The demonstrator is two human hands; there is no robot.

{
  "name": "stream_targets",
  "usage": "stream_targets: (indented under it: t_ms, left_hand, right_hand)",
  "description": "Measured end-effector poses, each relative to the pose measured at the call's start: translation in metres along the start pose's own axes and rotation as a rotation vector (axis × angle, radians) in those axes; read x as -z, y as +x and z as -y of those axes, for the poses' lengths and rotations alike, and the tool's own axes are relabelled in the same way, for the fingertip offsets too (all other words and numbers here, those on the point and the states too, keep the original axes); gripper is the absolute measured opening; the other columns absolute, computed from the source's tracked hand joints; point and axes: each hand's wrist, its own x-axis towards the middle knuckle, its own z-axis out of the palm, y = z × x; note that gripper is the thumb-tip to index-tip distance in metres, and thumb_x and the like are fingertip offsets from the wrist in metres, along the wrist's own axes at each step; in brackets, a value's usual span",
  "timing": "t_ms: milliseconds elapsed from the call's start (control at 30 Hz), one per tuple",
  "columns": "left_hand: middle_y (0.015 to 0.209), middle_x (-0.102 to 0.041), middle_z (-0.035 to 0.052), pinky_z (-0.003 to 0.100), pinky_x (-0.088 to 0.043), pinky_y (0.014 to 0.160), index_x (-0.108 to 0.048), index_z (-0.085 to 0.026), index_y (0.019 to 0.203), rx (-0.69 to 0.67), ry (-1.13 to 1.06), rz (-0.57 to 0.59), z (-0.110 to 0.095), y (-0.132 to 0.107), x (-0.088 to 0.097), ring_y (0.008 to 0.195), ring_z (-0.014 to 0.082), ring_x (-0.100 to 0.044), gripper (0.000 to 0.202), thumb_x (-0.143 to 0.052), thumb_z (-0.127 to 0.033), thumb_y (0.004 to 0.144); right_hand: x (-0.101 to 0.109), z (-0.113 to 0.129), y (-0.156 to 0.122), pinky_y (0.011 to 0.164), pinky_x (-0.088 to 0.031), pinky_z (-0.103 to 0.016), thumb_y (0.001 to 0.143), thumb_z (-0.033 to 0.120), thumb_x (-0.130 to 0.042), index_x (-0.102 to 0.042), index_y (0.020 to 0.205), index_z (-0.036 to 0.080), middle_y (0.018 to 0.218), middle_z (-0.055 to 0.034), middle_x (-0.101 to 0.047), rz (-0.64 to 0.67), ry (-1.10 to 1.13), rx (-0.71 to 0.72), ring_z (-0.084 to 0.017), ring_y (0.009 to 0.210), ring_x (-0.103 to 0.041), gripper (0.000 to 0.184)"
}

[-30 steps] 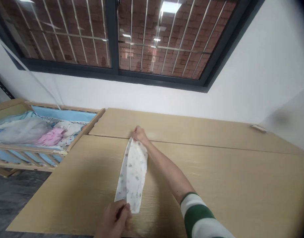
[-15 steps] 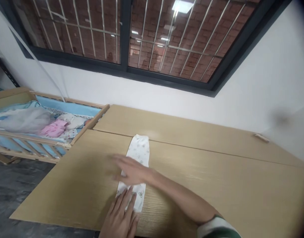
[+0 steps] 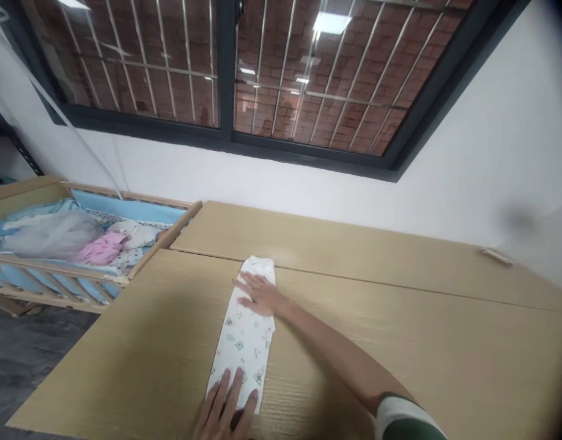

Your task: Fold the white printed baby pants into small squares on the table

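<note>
A long, narrow strip of folded white cloth [image 3: 244, 333] with small coloured prints lies flat on the light wooden table [image 3: 446, 348], running away from me. My right hand [image 3: 257, 294] rests flat on its far part, fingers spread, gripping nothing. My left hand [image 3: 224, 406] presses open on the near end, its palm partly below the frame. A green-and-white striped sleeve [image 3: 406, 425] covers my right forearm near the bottom edge.
A wooden crib [image 3: 79, 244] with blue padding holds pink and grey fabrics beyond the table's left side. A seam crosses the tabletop behind the cloth. A white wall and barred window stand behind. A small wooden piece [image 3: 496, 256] lies at the far right edge.
The cloth no longer lifts at the far end and now lies flat and straight. My right hand has moved from pinching its far end to resting open on it, and my left has let go of the gathered near end.
</note>
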Motion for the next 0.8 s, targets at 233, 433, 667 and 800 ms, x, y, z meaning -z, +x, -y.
stream_targets:
  t_ms: [233,433,667,800]
  left_hand:
    - [0.124,-0.071,0.0092,0.037,-0.054,0.090,-0.060,-0.033,0.134,0.021,0.004,0.073,-0.005,-0.005,-0.002,0.109,0.0290,-0.070,0.039,-0.056,-0.042,0.096]
    - [0.124,-0.070,0.0128,0.035,-0.053,0.087,-0.059,-0.028,0.137,-0.036,-0.114,0.064,0.002,0.006,0.005,0.109,0.0294,-0.069,0.053,-0.051,-0.060,0.096]
    - [0.125,-0.071,0.0049,0.027,-0.052,0.085,-0.060,-0.020,0.135,0.089,-0.324,0.073,0.004,0.033,0.005,0.107,0.0191,-0.068,0.039,-0.042,-0.026,0.101]
    - [0.117,-0.074,0.0006,0.023,-0.053,0.083,-0.067,-0.019,0.119,0.100,-0.473,0.068,0.016,0.043,0.003,0.095,0.0140,-0.070,0.033,-0.038,-0.023,0.103]
  right_hand:
    - [0.017,-0.056,0.032,0.125,-0.008,-0.043,0.107,0.052,-0.028,-0.026,0.160,0.024,0.167,-0.0063,-0.014,-0.141,-0.078,-0.056,-0.023,0.155,-0.010,0.061]
    - [0.019,-0.067,0.018,0.125,-0.007,-0.042,0.107,0.046,-0.033,-0.027,0.160,0.025,0.167,-0.0050,-0.015,-0.114,-0.037,-0.006,-0.021,0.155,-0.011,0.057]
    - [0.033,-0.045,-0.008,0.125,-0.008,-0.045,0.104,0.030,-0.039,-0.032,0.157,0.011,0.165,-0.0154,-0.022,-0.204,-0.084,-0.001,-0.026,0.154,-0.013,0.057]
    - [0.037,0.024,-0.070,0.123,-0.021,-0.050,0.103,0.035,-0.045,-0.038,0.153,0.014,0.161,-0.0161,-0.032,-0.341,0.079,0.030,-0.029,0.151,-0.024,0.055]
